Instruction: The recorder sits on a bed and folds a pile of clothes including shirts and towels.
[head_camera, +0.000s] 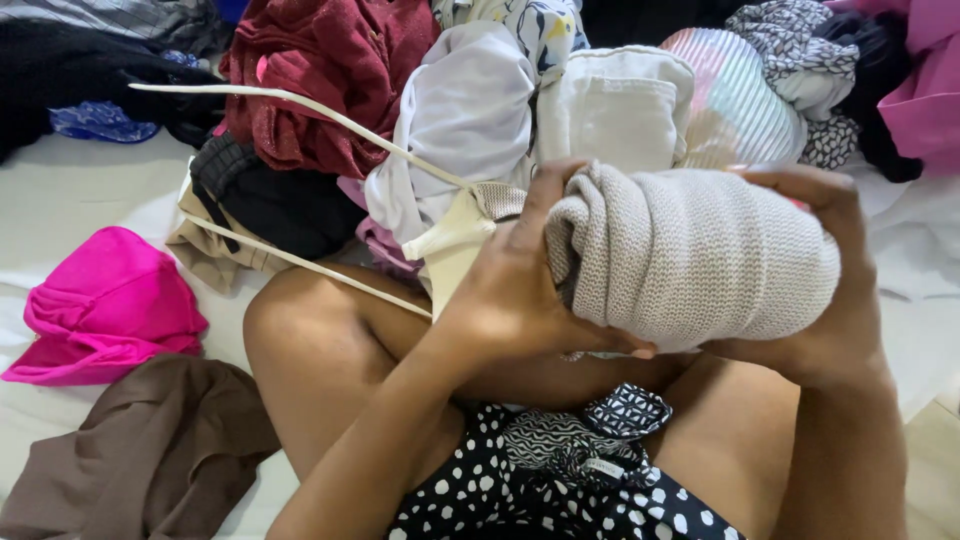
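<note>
Two hands on one item: a beige knit garment (690, 255), rolled into a thick bundle, held up above the lap in front of the heaped clothes.

Left hand (520, 290): wrapped round the bundle's near end, thumb under, fingers curled over the top edge; closed firmly on the knit. Right hand (835, 290): cupped round the far end, fingers over the top, palm behind; also clamped on the knit. The hands are apart, one at each end.

Surroundings: cream cords (300, 105) run from near the left hand out over the pile. Behind the bundle sit a white folded garment (620, 105), a pale lilac cloth (465, 120), a maroon garment (320, 70) and a pastel striped piece (730, 100). A bright pink garment (105, 305) and a brown cloth (140, 450) lie on the white sheet (70, 190) to the left. A patterned black-and-white piece (590, 430) lies on the polka-dot lap.

Judgement on handling: the roll looks tight and even. To hold it so, keep equal pressure at both ends and keep the thumbs beneath, so that the outer layer cannot slip loose. The knit is soft and stretchy; squeezing harder at one end would likely skew the roll. I cannot tell where the loose edge of the garment lies.
</note>
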